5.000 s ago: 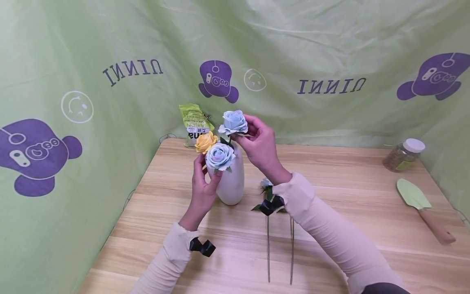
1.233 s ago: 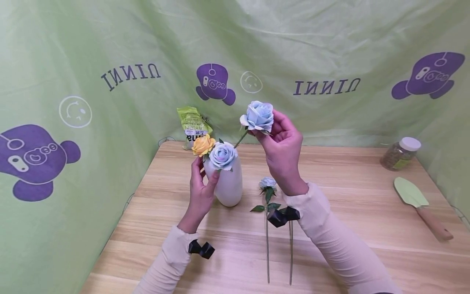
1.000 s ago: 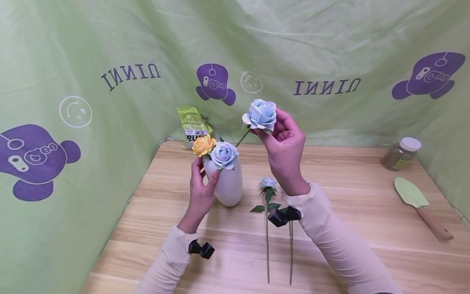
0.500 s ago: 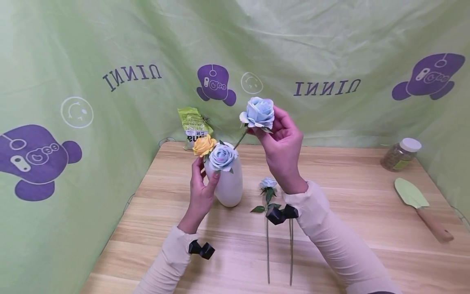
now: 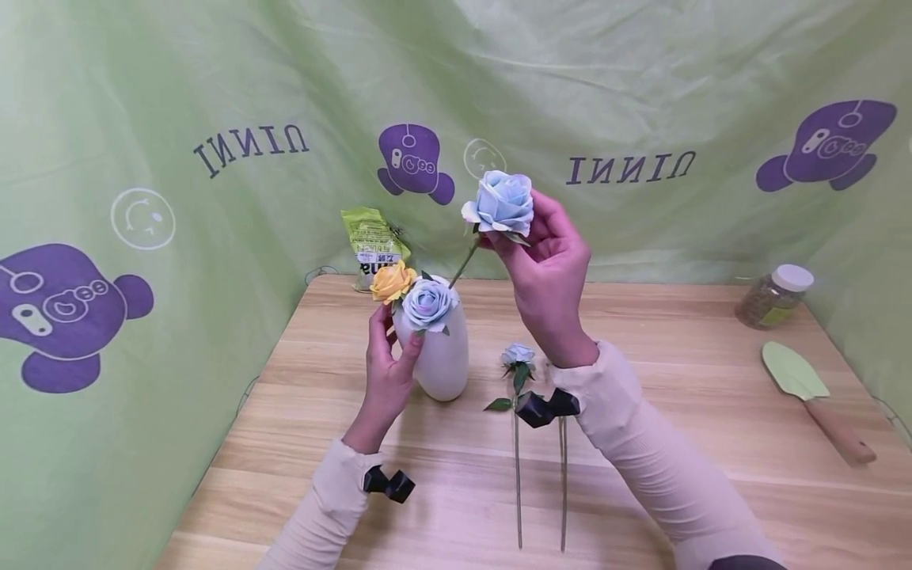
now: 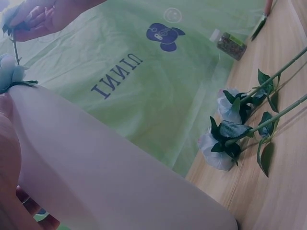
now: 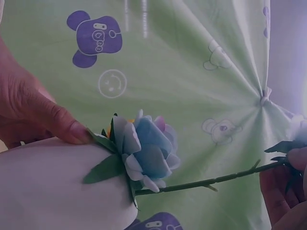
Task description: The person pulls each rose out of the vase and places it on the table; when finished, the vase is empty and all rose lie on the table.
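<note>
My left hand (image 5: 388, 372) grips the white vase (image 5: 447, 360) near its mouth; the left wrist view shows fingers curled round the vase wall. A yellow rose (image 5: 392, 283) and a light blue rose (image 5: 427, 305) stand in the mouth. Above and to the right, my right hand (image 5: 552, 277) pinches another light blue rose (image 5: 500, 202) just under its bloom. Its green stem (image 7: 206, 183) slants down to the vase mouth, where the lower end is hidden. Two more pale blue roses (image 6: 229, 106) lie on the table right of the vase, one mostly behind my right wrist in the head view.
A green packet (image 5: 374, 245) stands behind the vase at the table's back edge. At the right are a white-lidded jar (image 5: 775, 297) and a spatula (image 5: 794, 370) with a green blade and wooden handle. A green printed curtain (image 5: 627, 95) hangs around the table.
Over five seconds my right hand has drawn the blue rose up and to the right, baring more stem. It rises a little further in the last half second. The left hand stays on the vase.
</note>
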A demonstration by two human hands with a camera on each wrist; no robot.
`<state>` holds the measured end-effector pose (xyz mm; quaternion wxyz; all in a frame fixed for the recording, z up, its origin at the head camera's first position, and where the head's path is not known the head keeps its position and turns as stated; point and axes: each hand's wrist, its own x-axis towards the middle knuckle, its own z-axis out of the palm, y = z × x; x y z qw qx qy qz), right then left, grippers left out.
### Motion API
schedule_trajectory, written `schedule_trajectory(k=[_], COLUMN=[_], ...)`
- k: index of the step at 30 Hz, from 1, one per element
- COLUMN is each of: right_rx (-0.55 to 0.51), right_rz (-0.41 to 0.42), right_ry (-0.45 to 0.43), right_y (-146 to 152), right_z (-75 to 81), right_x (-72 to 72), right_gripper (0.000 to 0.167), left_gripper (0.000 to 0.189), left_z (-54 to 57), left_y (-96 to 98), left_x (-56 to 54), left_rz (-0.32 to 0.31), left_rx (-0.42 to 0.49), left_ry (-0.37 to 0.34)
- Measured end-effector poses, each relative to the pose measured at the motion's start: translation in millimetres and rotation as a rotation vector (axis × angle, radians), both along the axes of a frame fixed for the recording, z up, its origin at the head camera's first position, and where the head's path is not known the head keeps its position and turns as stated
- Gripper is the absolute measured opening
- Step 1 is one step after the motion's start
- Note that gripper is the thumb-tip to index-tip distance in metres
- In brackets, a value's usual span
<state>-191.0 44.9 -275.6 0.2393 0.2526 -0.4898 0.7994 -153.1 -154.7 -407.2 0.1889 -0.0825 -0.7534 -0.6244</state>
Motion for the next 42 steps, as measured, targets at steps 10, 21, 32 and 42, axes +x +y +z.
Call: schedule_trajectory(k=[10,21,32,42], right_rx=[-0.048,-0.129,-0.225,-0.266], right_rz=[-0.038,-0.034,-0.053,-0.058], right_ry=[-0.021,0.007,0.017,0.026], right_y=[9,18,26,26], right_z=[5.4,14.3,20.7,20.7], right_x=[-3.2,-5.5,-7.3,-5.8], right_gripper=[0.040,0.037,0.034,0.033], left_gripper=[0.066,0.066,0.066,0.066], left_z=[-1.0,-1.7,-0.8,0.0], left_y=[0.4,0.7,0.5,1.0], left_x=[0.0,0.2,0.8,0.9], left_rz=[0.001,-0.001,-0.007,-0.005], left_rx=[-0.002,0.004,0.019,0.017], left_ry=[-0.002,0.003,0.004,-0.017])
